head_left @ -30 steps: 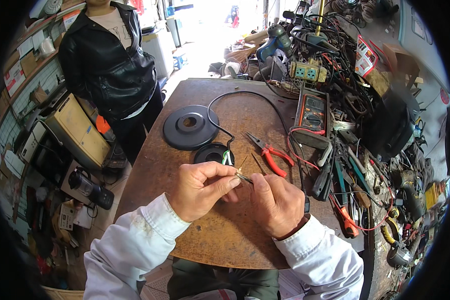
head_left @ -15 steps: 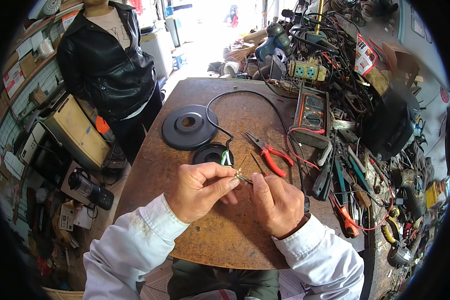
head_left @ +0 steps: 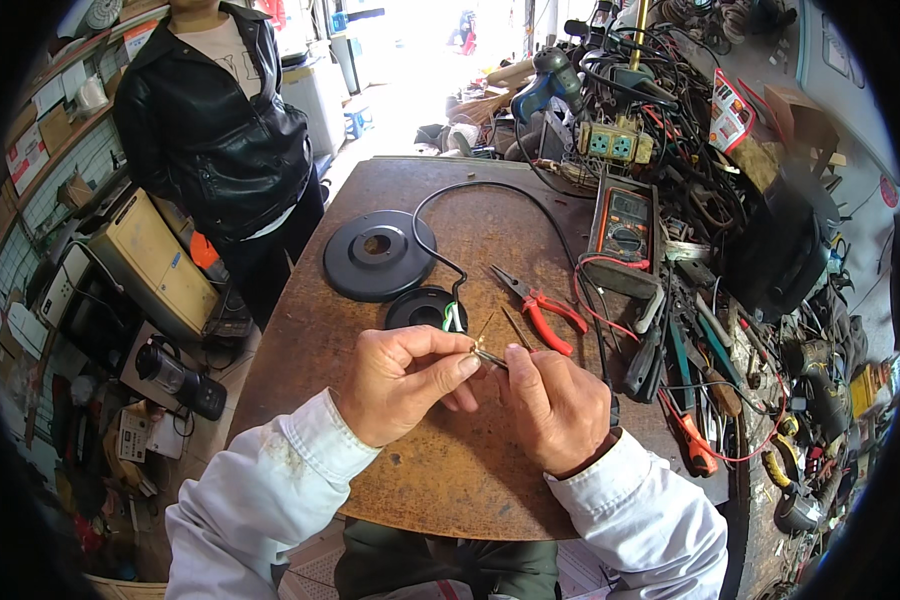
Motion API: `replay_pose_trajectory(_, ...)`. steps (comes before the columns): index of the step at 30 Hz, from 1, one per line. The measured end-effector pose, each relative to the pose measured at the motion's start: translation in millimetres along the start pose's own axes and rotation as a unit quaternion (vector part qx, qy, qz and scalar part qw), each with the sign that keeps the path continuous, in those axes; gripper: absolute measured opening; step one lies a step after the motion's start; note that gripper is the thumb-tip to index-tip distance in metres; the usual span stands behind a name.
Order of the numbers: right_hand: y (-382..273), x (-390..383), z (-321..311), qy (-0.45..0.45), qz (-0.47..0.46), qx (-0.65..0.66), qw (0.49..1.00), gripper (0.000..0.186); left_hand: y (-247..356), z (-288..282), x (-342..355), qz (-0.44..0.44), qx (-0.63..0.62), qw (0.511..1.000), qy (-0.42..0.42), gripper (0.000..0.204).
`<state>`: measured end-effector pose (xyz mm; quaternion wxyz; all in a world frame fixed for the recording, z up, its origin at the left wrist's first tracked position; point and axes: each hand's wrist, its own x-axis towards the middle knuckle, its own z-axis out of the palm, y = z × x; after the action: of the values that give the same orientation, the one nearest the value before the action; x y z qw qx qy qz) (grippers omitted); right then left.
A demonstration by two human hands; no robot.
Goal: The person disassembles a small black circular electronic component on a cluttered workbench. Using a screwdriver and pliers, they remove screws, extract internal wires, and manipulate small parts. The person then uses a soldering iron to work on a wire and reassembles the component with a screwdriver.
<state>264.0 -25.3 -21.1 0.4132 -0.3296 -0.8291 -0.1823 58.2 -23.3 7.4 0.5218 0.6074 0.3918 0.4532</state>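
Observation:
My left hand (head_left: 400,385) is closed, thumb and forefinger pinching a tiny brass-coloured metal piece (head_left: 477,345). From the right, my right hand (head_left: 560,405) grips a thin metal tool (head_left: 491,358) whose tip meets that piece; its exact kind is hidden by the fingers. Green and white wires (head_left: 453,317) come out of a black cable (head_left: 545,212) just beyond the left fingertips. Behind the left hand lies a small black round part (head_left: 410,309), and past it a larger black disc (head_left: 355,262) with a central hole. Red-handled pliers (head_left: 550,315) rest open-jawed beyond my right hand.
A multimeter (head_left: 625,225) with red leads stands at the wooden table's (head_left: 450,460) right edge. Hand tools (head_left: 705,340) and tangled cables crowd the right side. A person in a black jacket (head_left: 220,130) stands at the far left, near a blender (head_left: 180,378).
Both hands stay almost in place, with only a slight shift of the right fingers and the tool at the brass-coloured piece.

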Motion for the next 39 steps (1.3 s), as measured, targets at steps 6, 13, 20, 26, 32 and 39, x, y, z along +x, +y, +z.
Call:
replay_pose_trajectory(6,-1.4,0.6,0.5,-0.001,0.01,0.004,1.0,0.038,-1.9,-0.7,-0.1,0.008,-0.001,1.0,-0.003,0.022)
replay_pose_trajectory(13,-1.3,-0.7,0.3,-0.01,0.016,0.004,1.0,0.04,1.7,2.3,-1.3,-0.006,-0.023,1.0,0.011,0.023)
replay_pose_trajectory(20,-2.1,0.3,-1.1,-0.011,0.014,-0.002,1.0,0.038,-0.4,0.4,-0.5,-0.004,-0.024,1.0,0.001,0.026)
replay_pose_trajectory(26,-1.4,-0.7,-2.1,-0.016,0.01,-0.016,1.0,0.037,0.7,1.8,-1.0,-0.01,-0.026,1.0,0.002,0.023)
replay_pose_trajectory(32,-1.1,-0.6,-3.3,-0.016,0.0,-0.021,1.0,0.035,-0.8,1.4,-0.4,-0.007,-0.025,1.0,-0.002,0.024)
replay_pose_trajectory(39,-1.2,0.0,-6.0,-0.032,-0.007,-0.01,0.999,0.033,-0.5,1.7,-0.4,-0.008,-0.023,1.0,0.0,0.024)
